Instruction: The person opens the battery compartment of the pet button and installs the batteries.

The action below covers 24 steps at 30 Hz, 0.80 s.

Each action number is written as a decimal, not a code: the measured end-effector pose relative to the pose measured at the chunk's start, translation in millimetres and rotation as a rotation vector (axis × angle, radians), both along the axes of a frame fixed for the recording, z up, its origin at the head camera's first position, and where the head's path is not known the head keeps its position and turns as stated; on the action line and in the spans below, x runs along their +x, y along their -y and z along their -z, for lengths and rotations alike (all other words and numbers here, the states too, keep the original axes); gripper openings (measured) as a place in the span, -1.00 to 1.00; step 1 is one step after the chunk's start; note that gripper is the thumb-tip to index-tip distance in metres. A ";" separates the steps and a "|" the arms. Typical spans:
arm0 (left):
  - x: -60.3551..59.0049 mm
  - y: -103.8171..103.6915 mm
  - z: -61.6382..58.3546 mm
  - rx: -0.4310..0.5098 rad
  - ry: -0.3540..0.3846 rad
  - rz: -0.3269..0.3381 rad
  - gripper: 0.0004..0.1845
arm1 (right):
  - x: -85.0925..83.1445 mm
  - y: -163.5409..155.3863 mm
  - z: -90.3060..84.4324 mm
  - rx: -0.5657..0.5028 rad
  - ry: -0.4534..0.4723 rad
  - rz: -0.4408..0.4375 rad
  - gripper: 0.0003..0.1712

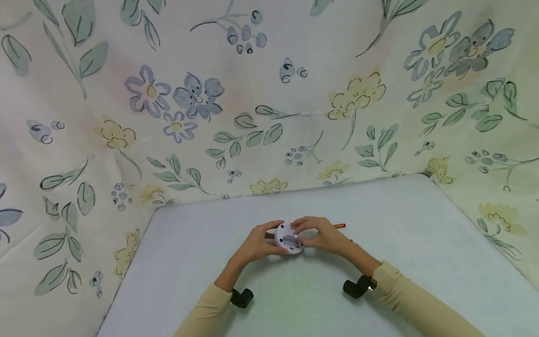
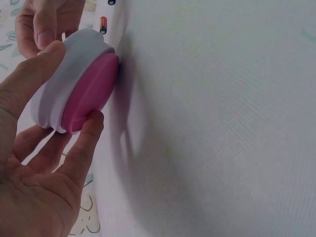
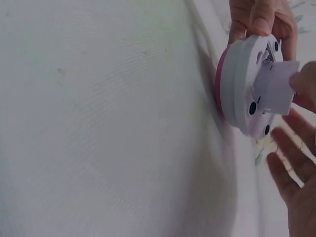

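A round white device with a pink base (image 2: 91, 91) is tilted up on its edge, its underside and battery compartment (image 1: 289, 241) turned toward the right hand. My left hand (image 1: 256, 243) holds it by the rim, thumb on one side and fingers on the other. The right hand (image 1: 323, 235) pinches a thin white battery cover (image 3: 280, 88) between thumb and finger. That cover stands out from the compartment; whether it still touches the device is unclear. The other right fingers (image 3: 291, 148) spread loosely. Small dark feet (image 3: 253, 108) dot the underside.
Just beyond the right hand lies a red battery (image 1: 339, 225), and another battery (image 1: 351, 240) is mostly hidden by that hand. A white cloth covers the table (image 1: 202, 281). Behind hangs a flowered curtain (image 1: 252, 140). Each wrist wears a black camera (image 1: 357, 287).
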State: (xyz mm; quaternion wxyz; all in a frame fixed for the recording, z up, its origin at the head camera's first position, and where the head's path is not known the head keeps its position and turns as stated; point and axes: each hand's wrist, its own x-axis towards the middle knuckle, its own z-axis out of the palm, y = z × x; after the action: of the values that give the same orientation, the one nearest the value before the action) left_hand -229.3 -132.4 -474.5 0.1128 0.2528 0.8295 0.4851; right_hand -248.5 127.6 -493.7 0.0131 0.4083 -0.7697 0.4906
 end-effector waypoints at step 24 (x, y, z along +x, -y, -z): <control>2.7 0.7 -1.7 -0.002 0.048 -0.024 -0.12 | -5.3 -39.4 -6.5 0.022 0.101 0.186 -0.86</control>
State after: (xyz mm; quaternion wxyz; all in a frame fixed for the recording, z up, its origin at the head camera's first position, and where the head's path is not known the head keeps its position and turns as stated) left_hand -226.6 -133.2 -472.8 0.1272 0.2311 0.8300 0.4915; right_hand -253.8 167.0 -487.2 0.0153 0.3100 -0.8093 0.4987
